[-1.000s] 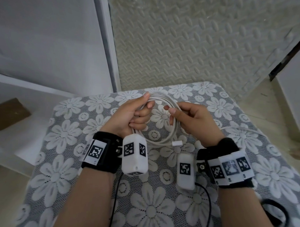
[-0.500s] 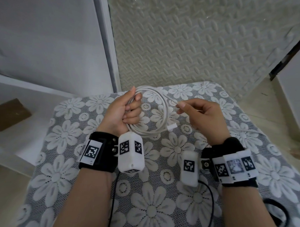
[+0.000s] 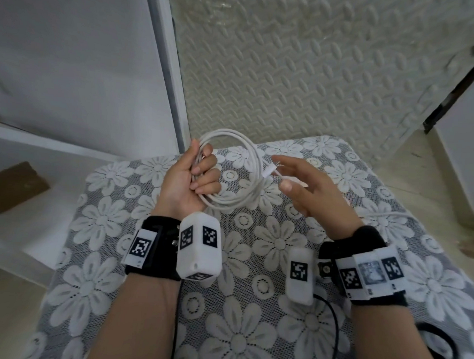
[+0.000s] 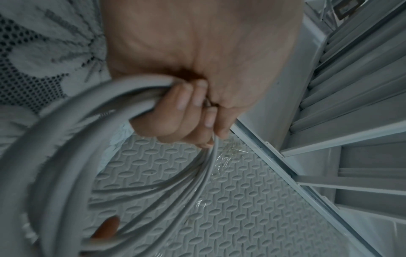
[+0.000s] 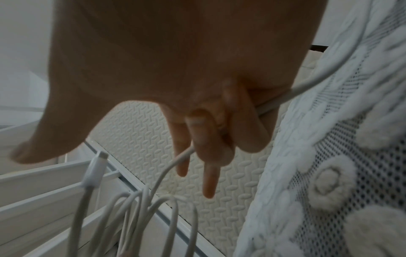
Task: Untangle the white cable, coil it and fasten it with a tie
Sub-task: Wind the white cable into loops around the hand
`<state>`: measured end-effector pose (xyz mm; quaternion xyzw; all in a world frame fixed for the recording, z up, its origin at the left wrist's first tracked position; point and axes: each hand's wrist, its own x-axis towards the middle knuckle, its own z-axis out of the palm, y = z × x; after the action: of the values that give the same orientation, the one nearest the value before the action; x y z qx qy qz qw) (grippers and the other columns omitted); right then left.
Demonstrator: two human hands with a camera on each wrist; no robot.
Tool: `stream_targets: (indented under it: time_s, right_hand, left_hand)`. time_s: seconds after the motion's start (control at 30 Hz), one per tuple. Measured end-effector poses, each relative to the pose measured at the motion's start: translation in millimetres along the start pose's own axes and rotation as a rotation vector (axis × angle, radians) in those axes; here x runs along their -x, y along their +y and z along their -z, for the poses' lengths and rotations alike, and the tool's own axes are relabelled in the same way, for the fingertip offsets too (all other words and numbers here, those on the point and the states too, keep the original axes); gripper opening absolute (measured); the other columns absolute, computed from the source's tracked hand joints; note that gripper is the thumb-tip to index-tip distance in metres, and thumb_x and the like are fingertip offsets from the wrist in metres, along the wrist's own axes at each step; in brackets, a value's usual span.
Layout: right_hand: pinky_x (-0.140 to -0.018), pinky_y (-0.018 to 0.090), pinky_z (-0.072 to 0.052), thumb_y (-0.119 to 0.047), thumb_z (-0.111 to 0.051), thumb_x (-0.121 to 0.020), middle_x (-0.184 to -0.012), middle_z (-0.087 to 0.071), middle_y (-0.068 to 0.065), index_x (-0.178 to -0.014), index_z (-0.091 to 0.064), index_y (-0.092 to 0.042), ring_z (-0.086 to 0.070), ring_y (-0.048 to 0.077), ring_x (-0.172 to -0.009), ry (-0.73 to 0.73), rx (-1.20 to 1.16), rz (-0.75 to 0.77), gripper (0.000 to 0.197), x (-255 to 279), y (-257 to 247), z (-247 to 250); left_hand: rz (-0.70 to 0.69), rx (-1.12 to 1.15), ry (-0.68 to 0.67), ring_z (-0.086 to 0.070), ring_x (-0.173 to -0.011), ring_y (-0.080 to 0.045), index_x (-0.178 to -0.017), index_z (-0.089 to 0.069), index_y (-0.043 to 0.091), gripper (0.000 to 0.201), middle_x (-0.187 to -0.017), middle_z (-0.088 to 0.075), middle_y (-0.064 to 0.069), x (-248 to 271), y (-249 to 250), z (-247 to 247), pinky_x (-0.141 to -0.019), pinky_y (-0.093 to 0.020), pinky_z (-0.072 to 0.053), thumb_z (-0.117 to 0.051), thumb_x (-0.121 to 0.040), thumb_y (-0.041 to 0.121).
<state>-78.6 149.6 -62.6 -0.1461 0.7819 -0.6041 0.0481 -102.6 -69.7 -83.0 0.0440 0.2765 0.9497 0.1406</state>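
Note:
My left hand [image 3: 195, 178] grips one side of the coiled white cable [image 3: 241, 163], fingers curled round the bundled loops, held a little above the table. In the left wrist view the same left hand [image 4: 189, 107] clenches the cable loops [image 4: 72, 132]. My right hand [image 3: 302, 189] is to the right of the coil, thumb and two fingers stretched out. The free strand [image 5: 173, 165] runs under its curled fingers [image 5: 204, 132]. A white plug [image 3: 268, 172] sticks out from the coil near that hand. The cable's tail [image 3: 385, 214] trails off across the cloth to the right.
A grey lace cloth with white flowers [image 3: 252, 335] covers the table. A ribbed foam mat [image 3: 314, 74] stands behind it. A white shelf with a brown slab [image 3: 15, 185] is at the left. A black loop [image 3: 439, 347] lies at the table's right front edge.
My left hand has lifted the coil up and away from me. My right hand has loosened from a pinch, spread its fingers and shifted right along the strand.

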Motion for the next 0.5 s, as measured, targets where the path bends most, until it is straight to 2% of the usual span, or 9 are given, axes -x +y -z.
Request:
stream_targets:
  time_s: [0.1,0.17,0.23,0.27,0.33,0.37,0.47,0.5]
  right_hand:
    - [-0.051,0.003,-0.039,-0.065,-0.062,-0.053,-0.121,-0.054,-0.014,-0.131,-0.044,-0.044,-0.055,-0.014,-0.058,-0.059,0.008,-0.023,0.082,0.0,0.8,-2.1]
    - [-0.056,0.002,-0.041,-0.065,-0.064,-0.052,-0.127,-0.053,-0.011,-0.133,-0.040,-0.047,-0.054,-0.017,-0.081,-0.077,0.023,-0.029,0.086,-1.2,2.6,-4.1]
    - [-0.065,0.007,-0.044,-0.064,-0.068,-0.053,-0.131,-0.058,-0.004,-0.136,-0.038,-0.044,-0.057,0.000,-0.107,-0.094,0.014,-0.039,0.091,-3.2,3.6,-8.3]
    - [-0.069,0.010,-0.045,-0.062,-0.070,-0.053,-0.125,-0.063,-0.005,-0.138,-0.038,-0.040,-0.058,0.004,-0.112,-0.102,0.001,-0.043,0.092,-4.3,3.9,-10.5]
    - [-0.071,0.011,-0.047,-0.057,-0.071,-0.055,-0.105,-0.071,-0.010,-0.133,-0.043,-0.036,-0.062,0.002,-0.105,-0.095,-0.025,-0.037,0.086,-5.6,4.2,-13.4]
    - [-0.072,0.011,-0.047,-0.057,-0.071,-0.055,-0.100,-0.072,-0.009,-0.129,-0.046,-0.036,-0.063,0.005,-0.101,-0.073,-0.022,-0.037,0.081,-6.0,3.8,-14.1]
    - [-0.083,0.027,-0.050,-0.064,-0.074,-0.054,-0.106,-0.068,-0.005,-0.126,-0.053,-0.033,-0.062,0.014,-0.105,0.030,-0.002,-0.057,0.081,-7.5,6.0,-13.9]
    - [-0.079,0.027,-0.050,-0.063,-0.076,-0.057,-0.103,-0.069,-0.005,-0.123,-0.057,-0.029,-0.065,0.011,-0.099,0.057,-0.012,-0.056,0.077,-7.5,5.5,-13.7]
  left_hand:
    - [0.037,0.027,-0.052,-0.014,-0.037,-0.002,-0.075,-0.049,0.015,0.029,-0.045,-0.035,0.009,-2.1,-1.9,0.6,-0.029,-0.012,-0.027,-0.041,-0.090,0.038]
    - [0.069,0.049,-0.100,-0.017,-0.037,-0.003,-0.076,-0.051,0.013,0.028,-0.046,-0.037,0.008,-3.6,-4.0,0.2,-0.030,-0.013,-0.030,-0.044,-0.089,0.037]
    - [0.097,0.058,-0.140,-0.018,-0.037,-0.004,-0.077,-0.051,0.012,0.028,-0.047,-0.038,0.007,-4.5,-7.0,-0.7,-0.032,-0.013,-0.030,-0.045,-0.090,0.036]
    - [0.104,0.048,-0.148,-0.018,-0.037,-0.004,-0.077,-0.050,0.012,0.028,-0.047,-0.038,0.007,-4.8,-8.8,-1.6,-0.033,-0.013,-0.030,-0.044,-0.090,0.036]
    - [0.108,0.013,-0.151,-0.018,-0.038,-0.004,-0.077,-0.049,0.013,0.029,-0.047,-0.037,0.008,-5.0,-11.6,-3.7,-0.034,-0.013,-0.028,-0.041,-0.091,0.037]
    - [0.107,-0.008,-0.146,-0.019,-0.037,-0.003,-0.077,-0.048,0.014,0.029,-0.047,-0.036,0.008,-4.8,-12.2,-4.7,-0.035,-0.013,-0.028,-0.041,-0.090,0.038]
    - [0.102,-0.081,-0.102,-0.029,-0.036,-0.003,-0.077,-0.047,0.015,0.029,-0.048,-0.035,0.009,-2.9,-11.3,-7.0,-0.038,-0.015,-0.031,-0.038,-0.091,0.038]
    - [0.107,-0.104,-0.089,-0.031,-0.036,-0.003,-0.077,-0.046,0.015,0.029,-0.048,-0.035,0.008,-1.9,-10.6,-7.8,-0.040,-0.016,-0.033,-0.037,-0.092,0.038]
